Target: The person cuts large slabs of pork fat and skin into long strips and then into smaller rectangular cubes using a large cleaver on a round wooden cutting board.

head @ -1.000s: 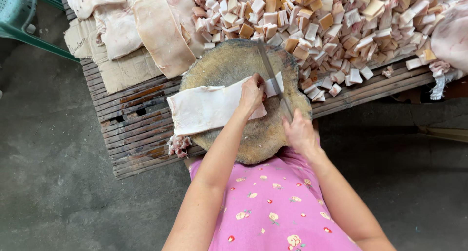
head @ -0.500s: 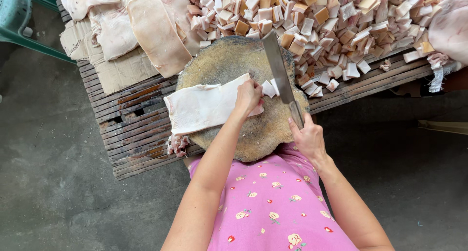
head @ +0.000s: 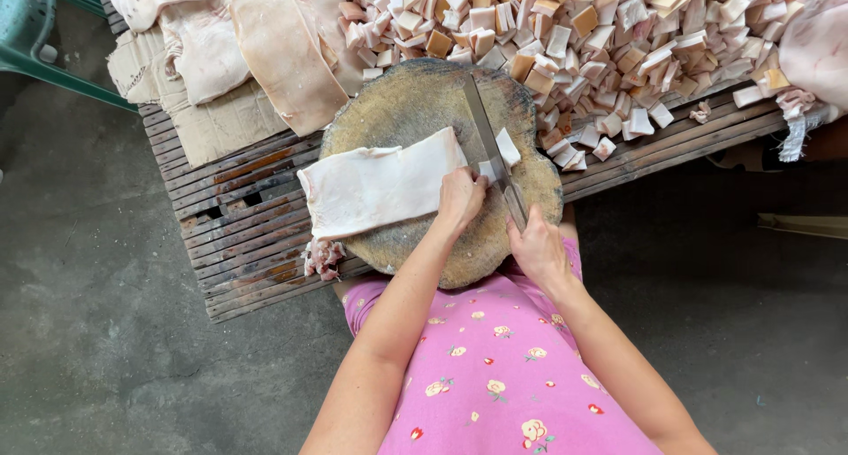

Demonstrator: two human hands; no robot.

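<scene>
Two hands work at the round wooden chopping block (head: 415,110), and against the earlier frames we see small changes: a second ago the cleaver (head: 488,146) lay nearer the block's right edge with its blade over the cut end of the slab, half a second ago it was lifted and swung out to the right, and now it is down again, its blade set across the right end of the pale fat slab (head: 375,188). A small white cut piece (head: 507,146) lies just right of the blade, on the block. Our left hand (head: 461,199) rests on the slab's right end, fingers curled and pressing the meat flat beside the blade, much as in both earlier frames. Our right hand (head: 536,247) is wrapped tight round the cleaver's handle at the block's near edge. The slab lies with its long axis running left to right, slightly tilted up toward the right; its left end hangs past the block's rim over the slatted wooden pallet (head: 238,230), and its right end points at the blade. The cleaver's long axis runs nearly front to back, tip away from us and leaning a little left, crossing the slab almost at a right angle. Beyond the block a heap of cut cubes (head: 618,40) is piled, and larger uncut skin sheets (head: 283,49) lie to the far left.
</scene>
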